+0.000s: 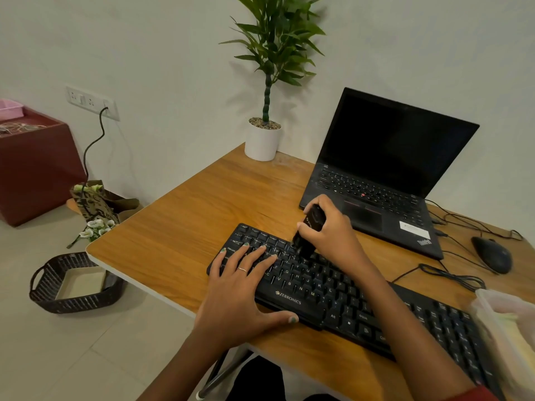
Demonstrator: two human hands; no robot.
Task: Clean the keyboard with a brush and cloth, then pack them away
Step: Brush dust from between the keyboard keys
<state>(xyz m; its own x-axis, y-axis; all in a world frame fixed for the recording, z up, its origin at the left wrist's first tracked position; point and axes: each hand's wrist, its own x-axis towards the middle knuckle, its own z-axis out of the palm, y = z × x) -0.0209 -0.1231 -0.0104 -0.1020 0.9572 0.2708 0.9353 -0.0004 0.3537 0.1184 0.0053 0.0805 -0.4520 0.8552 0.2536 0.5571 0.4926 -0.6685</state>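
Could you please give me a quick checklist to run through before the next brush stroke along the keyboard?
1. Brush firmly held: ok, the right hand is wrapped round its black body.
2. Bristles on the keys: ok, the tip meets the upper rows of the keyboard.
3. Keyboard steadied: ok, the left hand lies flat on its left end, thumb at the front edge.
4. Stroke path free: not ok, the left hand's fingers lie just left of the brush.
5. Dust remaining on the keys: cannot tell.
6. Cloth ready: cannot tell, the container at the right edge is blurred.
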